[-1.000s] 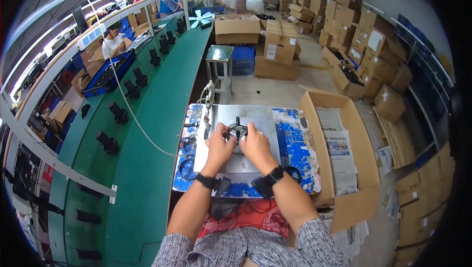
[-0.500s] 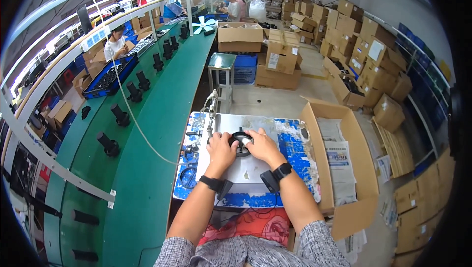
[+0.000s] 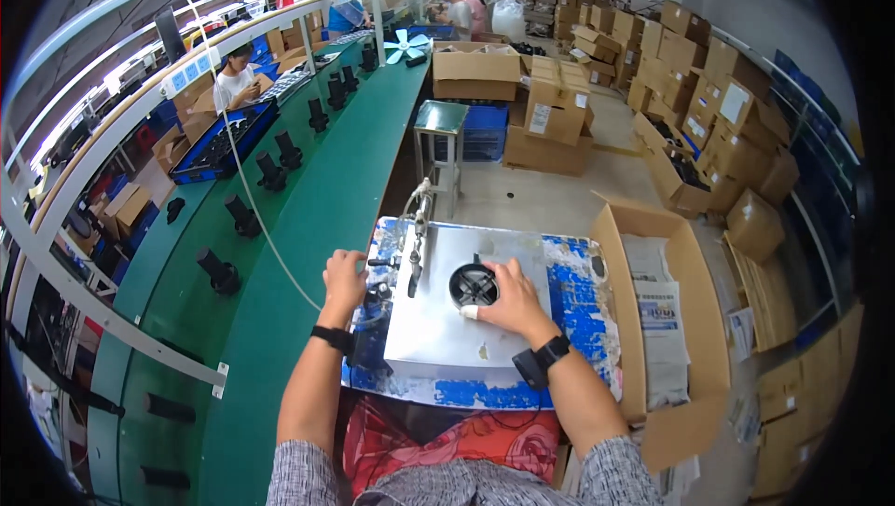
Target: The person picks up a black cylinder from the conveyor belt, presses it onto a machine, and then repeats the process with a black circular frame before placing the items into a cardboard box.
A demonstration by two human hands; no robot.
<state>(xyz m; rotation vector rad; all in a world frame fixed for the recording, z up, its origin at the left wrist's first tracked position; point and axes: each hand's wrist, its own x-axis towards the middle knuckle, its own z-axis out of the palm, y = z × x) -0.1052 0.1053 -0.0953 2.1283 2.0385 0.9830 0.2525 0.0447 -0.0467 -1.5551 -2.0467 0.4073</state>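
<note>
A black round plastic part [image 3: 474, 286] with crossing ribs inside its rim lies on a grey metal box-like fixture [image 3: 438, 334]. My right hand [image 3: 513, 301] grips its right side, thumb at the near edge and fingers curved over the far edge. A white covering wraps the thumb tip. My left hand [image 3: 345, 280] is off to the left, past the fixture's edge and beside small black fittings. Its fingers are loosely bent and apart, with nothing visible in them. A metal toggle clamp [image 3: 417, 250] stands at the fixture's left side.
The fixture rests on a worn blue-and-white board [image 3: 578, 320]. To the left runs a green conveyor [image 3: 326, 189] carrying several black cylindrical parts [image 3: 242, 215]. A paper-lined open carton [image 3: 662, 320] stands at right. A metal stool [image 3: 440, 119] is beyond. A co-worker [image 3: 235, 82] sits across the belt.
My left hand has let go of the round part and moved left, off the fixture. My right hand stays at the part, now around its right side. The whole view has shifted slightly.
</note>
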